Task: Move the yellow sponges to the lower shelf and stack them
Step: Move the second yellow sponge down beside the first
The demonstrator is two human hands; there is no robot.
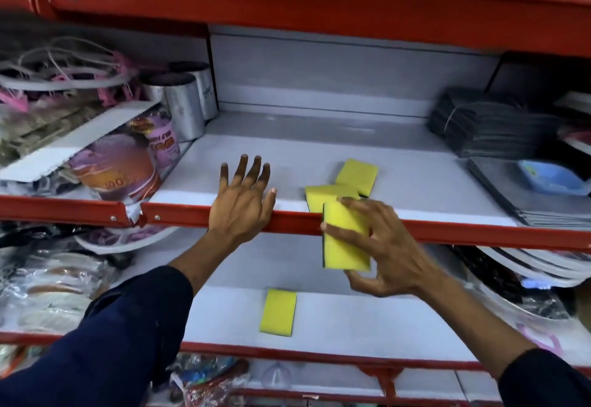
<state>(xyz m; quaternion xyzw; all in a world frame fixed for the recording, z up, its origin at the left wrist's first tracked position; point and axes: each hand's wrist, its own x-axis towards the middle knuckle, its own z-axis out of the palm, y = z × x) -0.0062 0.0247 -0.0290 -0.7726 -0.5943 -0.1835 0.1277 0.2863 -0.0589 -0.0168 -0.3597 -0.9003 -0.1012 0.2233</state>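
Note:
My right hand (387, 246) grips a yellow sponge (345, 240) with a dark underside, held tilted in front of the upper shelf's red front edge (179, 214). Two more yellow sponges lie on that upper shelf: one at the front (323, 195) and one behind it (356, 174). A single yellow sponge (277, 312) lies flat on the white lower shelf (367, 320). My left hand (243, 202) rests flat on the upper shelf's front edge, fingers spread, holding nothing.
Packaged plates (118, 166) and silver rolls (185, 102) crowd the upper shelf's left. Dark folded mats (486, 122) and a blue box (550, 176) sit at its right. Wrapped goods (48, 278) flank the lower shelf's left; stacked plates (527, 266) flank its right.

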